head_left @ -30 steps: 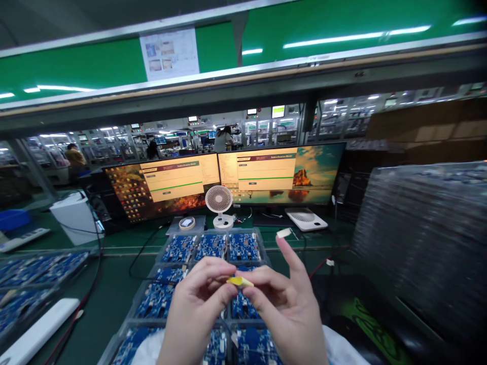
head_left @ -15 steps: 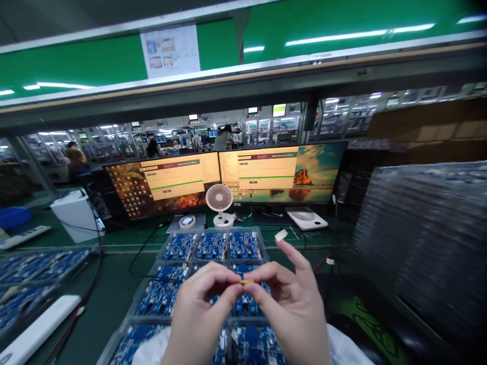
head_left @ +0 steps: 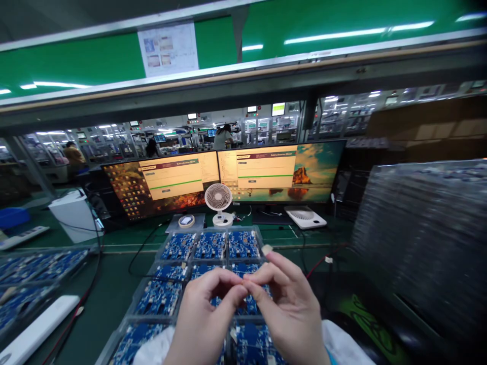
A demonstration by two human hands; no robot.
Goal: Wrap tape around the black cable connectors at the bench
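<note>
Left hand (head_left: 207, 317) and right hand (head_left: 291, 309) raised together over the clear plastic tray of blue circuit boards (head_left: 198, 289), fingertips meeting in a pinch at centre. Between the pinching fingers, nothing clearly visible; whether anything is gripped, cannot tell. Small pale tab (head_left: 267, 249) stuck to the right forefinger tip, lifted above the tray's far right corner. Open green bench (head_left: 110, 299) to the left; tall stack of clear trays (head_left: 422, 243) crowding the right.
</note>
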